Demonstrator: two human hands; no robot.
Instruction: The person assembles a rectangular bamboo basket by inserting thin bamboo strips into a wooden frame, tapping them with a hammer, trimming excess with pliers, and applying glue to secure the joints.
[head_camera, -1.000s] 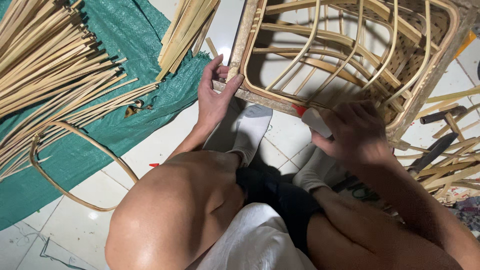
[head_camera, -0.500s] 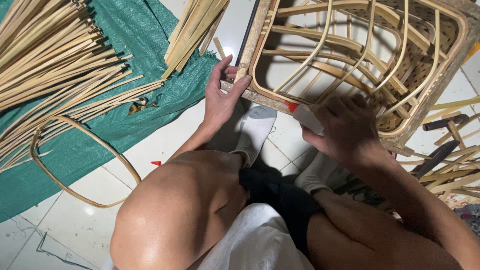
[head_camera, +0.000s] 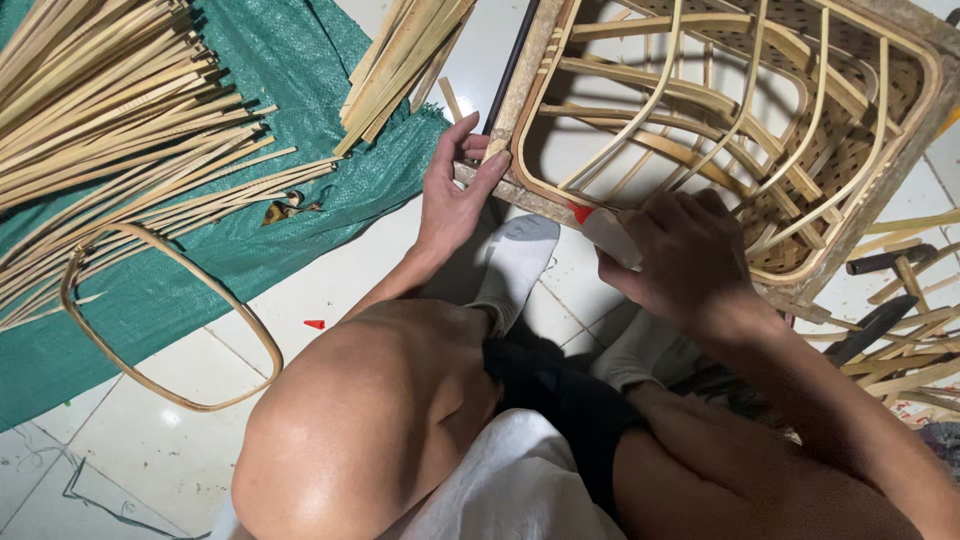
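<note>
A square bamboo basket frame (head_camera: 842, 222) with curved ribs and a woven far side stands on the tiled floor in front of me. My left hand (head_camera: 452, 188) grips the near left corner of its rim, thumb on the outer side. My right hand (head_camera: 680, 258) is closed around a small white bottle with a red tip (head_camera: 598, 226), and that tip touches the near rim of the frame. My bare knees and white socks sit below both hands.
A green tarp (head_camera: 180, 250) on the left carries bundles of split bamboo strips (head_camera: 110, 140). Beside them lies a bent bamboo hoop (head_camera: 170, 330). More strips (head_camera: 405, 50) lie at top centre. Dark tool handles (head_camera: 885, 260) and bamboo offcuts lie at the right.
The view has shifted a little, so the frame and hands sit slightly higher and to the right. Both hands keep their hold; the bottle tip stays at the near rim.
</note>
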